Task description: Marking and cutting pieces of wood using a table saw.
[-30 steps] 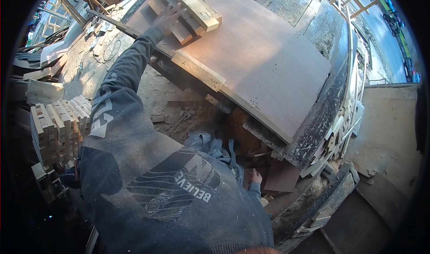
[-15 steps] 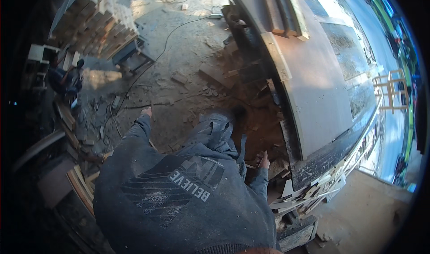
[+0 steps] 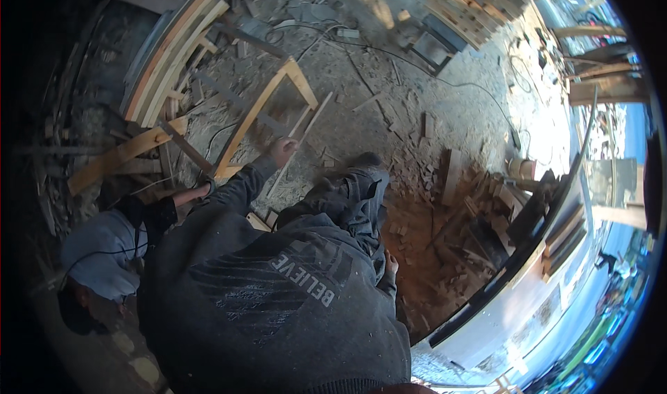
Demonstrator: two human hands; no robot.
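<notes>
My left hand (image 3: 283, 149) is held out ahead of my body with its fingers curled in, and I see nothing in it. Just past it, a thin wooden strip (image 3: 311, 124) slants across the view beside a light wooden frame (image 3: 253, 123). It looks as if the hand only overlaps these pieces in the picture. My right hand (image 3: 391, 262) hangs low beside my thigh, above reddish sawdust (image 3: 410, 238). Most of its fingers are hidden, so its grip does not show.
A co-worker in a grey shirt (image 3: 104, 248) bends at the left, an arm reaching toward the frame. Curved boards (image 3: 177, 54) stand behind. Offcuts (image 3: 479, 213) pile up by the bench edge (image 3: 514, 269) at right. A cable (image 3: 458, 83) crosses the littered floor; stacked timber (image 3: 479, 9) stands far off.
My view has swung left, so the bench has shifted to the lower right and the timber stack to the upper right. The wooden frame and the bending co-worker have come into view.
</notes>
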